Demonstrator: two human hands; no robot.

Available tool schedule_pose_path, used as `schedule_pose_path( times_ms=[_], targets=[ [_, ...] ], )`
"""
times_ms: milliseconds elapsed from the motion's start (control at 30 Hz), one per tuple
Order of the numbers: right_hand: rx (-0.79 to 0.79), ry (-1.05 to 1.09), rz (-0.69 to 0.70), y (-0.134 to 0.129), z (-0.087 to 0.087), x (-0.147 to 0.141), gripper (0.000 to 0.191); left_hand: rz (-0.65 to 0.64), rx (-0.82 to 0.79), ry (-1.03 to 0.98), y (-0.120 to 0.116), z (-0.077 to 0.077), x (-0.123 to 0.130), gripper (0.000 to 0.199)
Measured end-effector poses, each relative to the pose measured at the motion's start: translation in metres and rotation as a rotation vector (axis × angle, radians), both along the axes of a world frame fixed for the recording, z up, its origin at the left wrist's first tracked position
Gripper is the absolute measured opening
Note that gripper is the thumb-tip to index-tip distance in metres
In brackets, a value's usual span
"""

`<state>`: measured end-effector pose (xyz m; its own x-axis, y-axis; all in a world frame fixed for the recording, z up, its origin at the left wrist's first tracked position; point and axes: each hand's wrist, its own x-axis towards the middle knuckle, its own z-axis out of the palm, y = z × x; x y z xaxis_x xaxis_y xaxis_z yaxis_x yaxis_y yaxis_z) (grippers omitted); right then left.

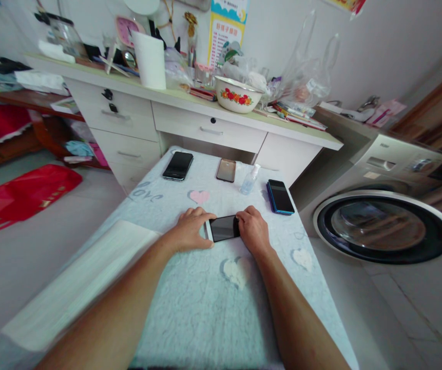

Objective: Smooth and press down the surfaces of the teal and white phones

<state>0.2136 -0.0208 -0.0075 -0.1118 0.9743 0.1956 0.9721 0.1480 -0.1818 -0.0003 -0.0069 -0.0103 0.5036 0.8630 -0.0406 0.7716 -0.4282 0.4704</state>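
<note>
A smartphone (224,228) with a dark screen and a white end lies sideways on the cloth-covered table (205,308). My left hand (193,229) grips its white left end, with digits at the upper and lower corners. At the opposite end, my right hand (254,229) is closed on the phone, its fingers bent over the edge and partly hiding it. Beyond my hands are a black phone (178,166), a phone case (226,170) and a small clear spray bottle (249,181). A blue-edged phone (280,196) lies to the right of my right hand.
A long white folded sheet (78,282) lies along the table's left side. Behind stands a drawer cabinet (178,120) bearing a paper roll (149,61), a flowered bowl (238,95) and plastic bags (301,77). A washing machine (382,159) is at right, a red bag (28,190) on the floor.
</note>
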Motion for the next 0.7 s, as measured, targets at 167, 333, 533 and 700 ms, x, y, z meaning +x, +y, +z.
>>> schedule_pose_path(
  times_ms=[167,333,533,700],
  targets=[
    [-0.023,-0.005,-0.070,0.002,0.002,0.005,0.027,0.000,-0.007,-0.004,0.000,0.001,0.000,0.070],
    [0.008,-0.004,-0.109,0.004,-0.001,0.010,0.027,-0.001,0.000,-0.009,0.001,-0.002,-0.001,0.071],
    [-0.004,0.007,-0.100,0.003,-0.001,0.006,0.027,-0.004,0.006,-0.011,0.001,-0.004,-0.001,0.071],
    [-0.015,-0.008,-0.046,0.001,0.000,-0.002,0.027,-0.003,0.011,-0.016,0.001,-0.004,-0.002,0.071]
  ],
)
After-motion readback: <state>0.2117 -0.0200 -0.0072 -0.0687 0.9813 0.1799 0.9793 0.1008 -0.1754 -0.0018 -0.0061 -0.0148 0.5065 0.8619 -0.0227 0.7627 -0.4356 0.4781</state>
